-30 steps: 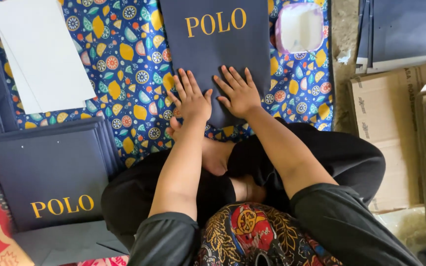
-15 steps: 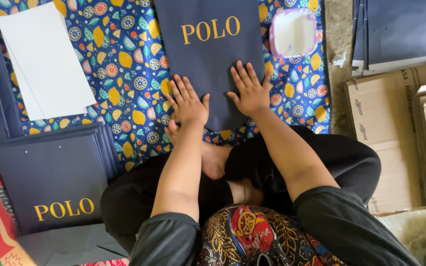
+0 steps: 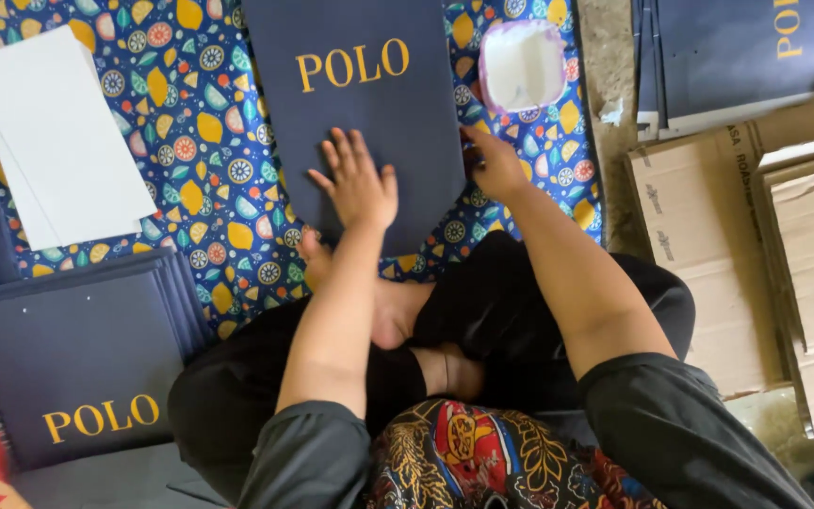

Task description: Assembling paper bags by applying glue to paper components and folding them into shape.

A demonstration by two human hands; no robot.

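A dark navy flat paper bag with gold lettering lies on a blue patterned cloth in front of me. My left hand rests flat on the bag's lower part, fingers spread. At the bag's lower right edge, my right hand curls its fingers around that edge. I sit cross-legged, a bare foot just below the bag.
A stack of white sheets lies at the left. A pile of navy bags sits at lower left. A small pink-rimmed tub stands right of the bag. Cardboard boxes and more navy bags are at the right.
My right hand slid from flat on the bag to its right edge and closed on it. My left hand shifted a little toward the bag's middle.
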